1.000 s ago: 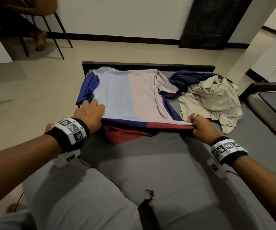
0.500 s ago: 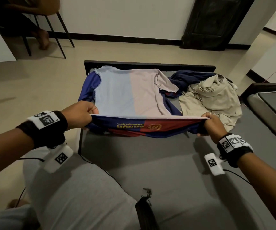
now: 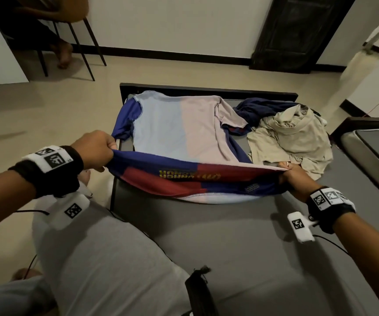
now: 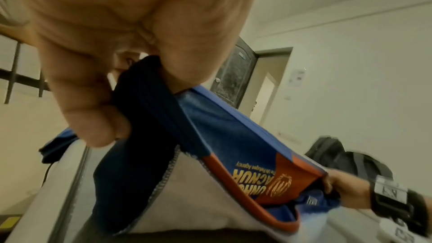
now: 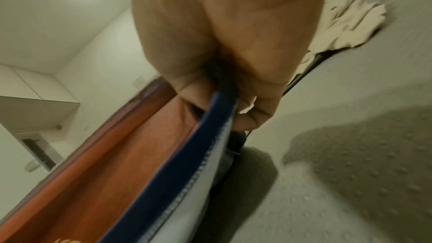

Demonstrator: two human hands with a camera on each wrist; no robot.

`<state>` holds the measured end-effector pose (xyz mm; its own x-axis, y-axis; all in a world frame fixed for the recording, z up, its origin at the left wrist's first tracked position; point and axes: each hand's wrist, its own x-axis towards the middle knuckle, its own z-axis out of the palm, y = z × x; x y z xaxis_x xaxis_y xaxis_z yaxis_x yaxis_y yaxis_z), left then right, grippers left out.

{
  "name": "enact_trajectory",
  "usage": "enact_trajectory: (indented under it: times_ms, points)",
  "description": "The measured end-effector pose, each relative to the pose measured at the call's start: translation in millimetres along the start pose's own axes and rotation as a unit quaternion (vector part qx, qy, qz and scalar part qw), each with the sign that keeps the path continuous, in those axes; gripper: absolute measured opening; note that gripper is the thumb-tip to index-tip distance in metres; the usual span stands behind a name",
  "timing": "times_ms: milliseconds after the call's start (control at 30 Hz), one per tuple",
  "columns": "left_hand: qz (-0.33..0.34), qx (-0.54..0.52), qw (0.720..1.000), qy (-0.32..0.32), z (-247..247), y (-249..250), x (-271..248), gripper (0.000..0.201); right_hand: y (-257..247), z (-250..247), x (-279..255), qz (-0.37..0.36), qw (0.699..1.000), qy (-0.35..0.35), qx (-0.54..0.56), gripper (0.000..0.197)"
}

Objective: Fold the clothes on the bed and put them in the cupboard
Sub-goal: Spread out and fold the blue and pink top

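- Surface and room: I see a grey bed [image 3: 241,236] with a dark frame, standing on a pale tiled floor [image 3: 35,106]. A chair [image 3: 79,30] stands far left by the white wall; a dark door [image 3: 298,33] is at far right.
- Left hand [image 3: 93,149]: I read it as clenched on the near left corner of the jersey [image 3: 179,124], fingers curled round bunched blue cloth, held above the bed's left edge.
- Jersey: it lies inside out across the far half of the bed, its near hem lifted and stretched taut between both hands, showing the red-and-blue outer face with yellow lettering.
- Right hand [image 3: 294,179]: it grips the near right corner of the jersey, fingers closed on the fold.
- Beige garment [image 3: 291,137]: crumpled just right of the jersey, over a dark blue garment [image 3: 256,108].
- Edges and room: bare mattress lies between the lifted hem and my position; a second bed [image 3: 375,151] borders the right.
- Hard to read: the right wrist view is blurred; the lettering appears upside down.
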<state>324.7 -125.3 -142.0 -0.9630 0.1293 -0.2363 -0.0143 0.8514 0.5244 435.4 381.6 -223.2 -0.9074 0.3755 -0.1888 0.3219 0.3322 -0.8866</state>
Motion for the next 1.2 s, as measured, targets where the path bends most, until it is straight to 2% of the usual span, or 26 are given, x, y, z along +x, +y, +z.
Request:
enact_trajectory:
  times_ms: [67, 133, 267, 333, 433, 500, 600, 700, 800, 867, 933, 1067, 1200]
  points:
    - [0.0, -0.025, 1.0, -0.007, -3, -2, -1, 0.026, -8, -1, -5, 0.012, 0.997, -0.017, 0.079, 0.025]
    - [0.01, 0.002, 1.0, -0.015, -4, -1, -3, 0.027, -7, -3, -5, 0.012, 0.992, -0.026, 0.124, 0.022]
    - [0.034, 0.107, 0.991, -0.077, 1, 2, -12, 0.026, -1, -4, -5, 0.002, 0.993, 0.005, 0.118, 0.025]
    - [0.04, 0.129, 0.985, -0.109, 5, -1, -15, 0.025, 1, -5, -8, -0.018, 0.998, 0.024, 0.064, 0.022]
    - [0.056, 0.178, 0.975, -0.123, 8, -5, -21, 0.024, 5, -8, -15, -0.057, 0.998, 0.008, 0.005, 0.021]
    - [0.073, 0.221, 0.964, -0.129, 8, -5, -24, 0.023, 8, -11, -19, -0.093, 0.993, -0.001, -0.071, 0.026]
    - [0.091, 0.257, 0.951, -0.144, 10, -8, -27, 0.017, 12, -16, -20, -0.143, 0.965, -0.05, -0.214, 0.047]
    - [0.113, 0.294, 0.938, -0.142, 12, -11, -30, 0.009, 18, -20, -19, -0.168, 0.935, -0.076, -0.303, 0.048]
    - [0.135, 0.318, 0.925, -0.159, 15, -15, -34, 0.005, 13, -19, -30, -0.145, 0.929, -0.114, -0.321, 0.043]
    - [0.156, 0.309, 0.923, -0.166, 17, -17, -36, 0.017, 12, -19, -37, -0.111, 0.938, -0.137, -0.299, 0.026]
    - [0.176, 0.299, 0.923, -0.168, 17, -19, -39, 0.029, 16, -20, -40, -0.1, 0.957, -0.12, -0.246, 0.015]
    - [0.205, 0.291, 0.918, -0.176, 17, -20, -45, 0.024, 18, -20, -44, -0.101, 0.986, -0.027, -0.127, 0.015]
    - [0.22, 0.258, 0.92, -0.194, 16, -19, -53, 0.02, 10, -21, -54, -0.104, 0.992, 0.035, -0.062, 0.021]
